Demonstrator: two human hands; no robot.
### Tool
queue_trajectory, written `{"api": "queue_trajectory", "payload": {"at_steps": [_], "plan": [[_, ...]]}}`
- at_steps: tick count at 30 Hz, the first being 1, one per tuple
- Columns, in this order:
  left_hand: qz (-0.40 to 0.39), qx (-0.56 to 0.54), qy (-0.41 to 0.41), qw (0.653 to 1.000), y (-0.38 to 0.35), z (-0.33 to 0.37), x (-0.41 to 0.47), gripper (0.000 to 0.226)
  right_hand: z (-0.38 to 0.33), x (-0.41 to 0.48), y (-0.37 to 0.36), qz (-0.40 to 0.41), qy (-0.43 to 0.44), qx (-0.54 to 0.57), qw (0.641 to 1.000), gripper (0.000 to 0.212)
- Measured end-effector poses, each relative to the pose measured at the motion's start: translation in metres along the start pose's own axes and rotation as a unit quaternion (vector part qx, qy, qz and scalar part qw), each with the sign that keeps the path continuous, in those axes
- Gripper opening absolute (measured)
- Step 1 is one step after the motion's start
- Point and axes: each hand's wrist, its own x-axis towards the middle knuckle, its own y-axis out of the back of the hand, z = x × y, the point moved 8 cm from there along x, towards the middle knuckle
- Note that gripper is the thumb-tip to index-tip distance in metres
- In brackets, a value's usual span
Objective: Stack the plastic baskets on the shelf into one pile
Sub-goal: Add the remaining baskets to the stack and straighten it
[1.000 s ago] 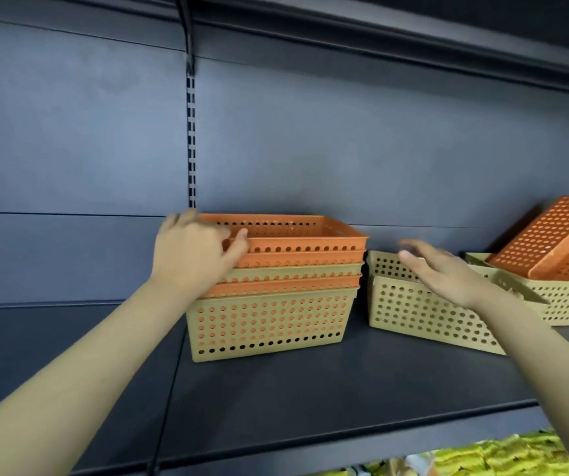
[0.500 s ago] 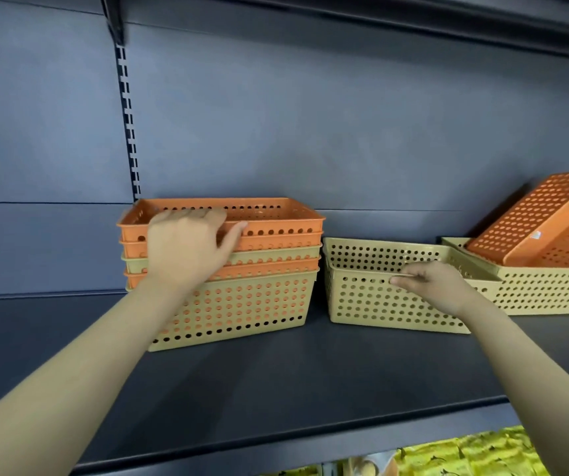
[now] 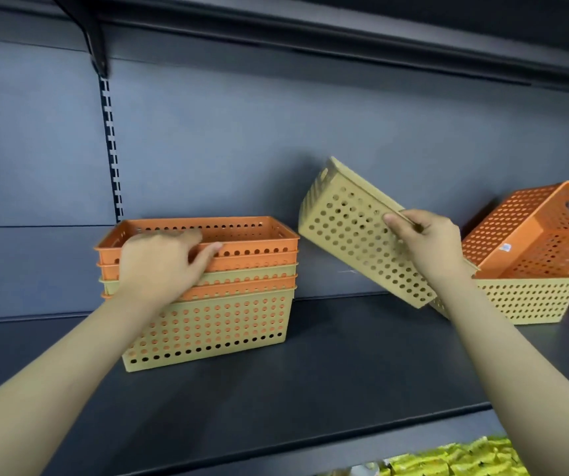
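A pile of nested orange and beige baskets point(image 3: 228, 324) stands on the dark shelf point(image 3: 327, 383), left of centre. My left hand point(image 3: 163, 264) grips the front rim of the top orange basket. To the right, my right hand point(image 3: 427, 240) holds a beige perforated basket point(image 3: 348, 225) by its rim, lifted off the shelf and tilted with its left end up. Further right, another beige basket point(image 3: 530, 300) sits on the shelf with an orange basket point(image 3: 537, 231) lying tilted in it.
The dark back panel point(image 3: 276, 149) and an upper shelf point(image 3: 345, 29) with its bracket point(image 3: 94, 39) close the space above. A slotted upright point(image 3: 111, 149) runs behind the pile. Yellow packets point(image 3: 448, 458) lie on the level below.
My right hand has lifted the beige basket off the shelf and tilted it up. My left hand stays on the pile's top rim. The view has shifted a little.
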Motion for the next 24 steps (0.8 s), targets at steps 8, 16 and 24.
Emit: {"api": "queue_trajectory", "payload": {"at_steps": [8,16,24], "plan": [[-0.083,-0.157,0.033,0.984,0.016,-0.020,-0.007,0.052,-0.129,0.021,-0.014,0.031,0.099,0.079,0.991,0.023],[0.038,-0.377,0.143,0.914,0.069,-0.086,-0.015,0.064,-0.223,0.003,-0.096,-0.078,0.164,0.114,0.977,0.026],[-0.006,-0.420,0.100,0.902,0.068,-0.094,-0.016,0.069,-0.235,-0.026,-0.158,-0.202,0.185,0.021,0.962,0.024]]}}
